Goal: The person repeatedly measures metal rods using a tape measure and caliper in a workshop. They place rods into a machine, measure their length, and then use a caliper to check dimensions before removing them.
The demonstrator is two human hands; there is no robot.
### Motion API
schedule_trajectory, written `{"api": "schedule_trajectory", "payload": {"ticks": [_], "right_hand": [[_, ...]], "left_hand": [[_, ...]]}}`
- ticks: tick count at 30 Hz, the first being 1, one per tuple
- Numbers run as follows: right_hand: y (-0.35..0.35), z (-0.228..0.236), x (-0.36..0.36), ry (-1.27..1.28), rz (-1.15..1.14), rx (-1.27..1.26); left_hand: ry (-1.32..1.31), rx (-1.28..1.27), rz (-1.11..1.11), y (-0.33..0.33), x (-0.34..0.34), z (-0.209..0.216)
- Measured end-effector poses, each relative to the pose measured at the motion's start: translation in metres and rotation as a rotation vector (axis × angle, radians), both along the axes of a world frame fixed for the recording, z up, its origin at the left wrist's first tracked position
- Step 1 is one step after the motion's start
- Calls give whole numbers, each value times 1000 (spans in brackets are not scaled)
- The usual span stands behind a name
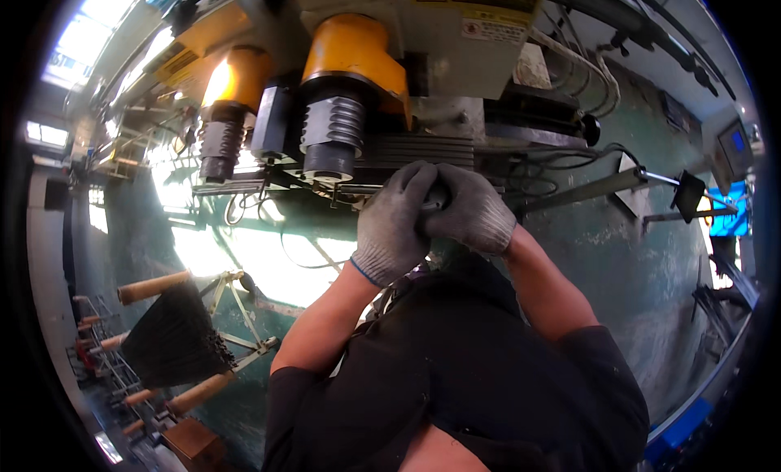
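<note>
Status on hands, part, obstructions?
Left hand and right hand, gloved, together around a small dark part. Part mostly hidden by gloves. Machine just ahead of hands.

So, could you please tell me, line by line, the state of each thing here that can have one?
Left hand: gloved, fingers curled around a dark piece
Right hand: gloved, closed on the same piece
Dark piece: held, mostly hidden
Yellow machine heads: pointing down; whether running, cannot tell
Blue screen: lit
Dark bundle: lying between tan rollers
</note>
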State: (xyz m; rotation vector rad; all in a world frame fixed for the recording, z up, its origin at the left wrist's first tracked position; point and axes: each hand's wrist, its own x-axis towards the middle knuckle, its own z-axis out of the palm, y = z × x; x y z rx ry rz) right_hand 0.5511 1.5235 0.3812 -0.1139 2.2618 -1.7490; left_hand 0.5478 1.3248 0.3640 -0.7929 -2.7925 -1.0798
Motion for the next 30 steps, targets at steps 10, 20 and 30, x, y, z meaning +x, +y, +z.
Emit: {"api": "schedule_trajectory", "payload": {"ticks": [10,20,30], "right_hand": [[-33,-29,44,154,-495,-120],[3,-34,42,305,-469,-307],[56,-51,32,-329,-384,-541]], "left_hand": [[181,189,55,3,-4,-25],[52,155,157,41,-4,-24],[-232,170,92,73,2,-18]]}}
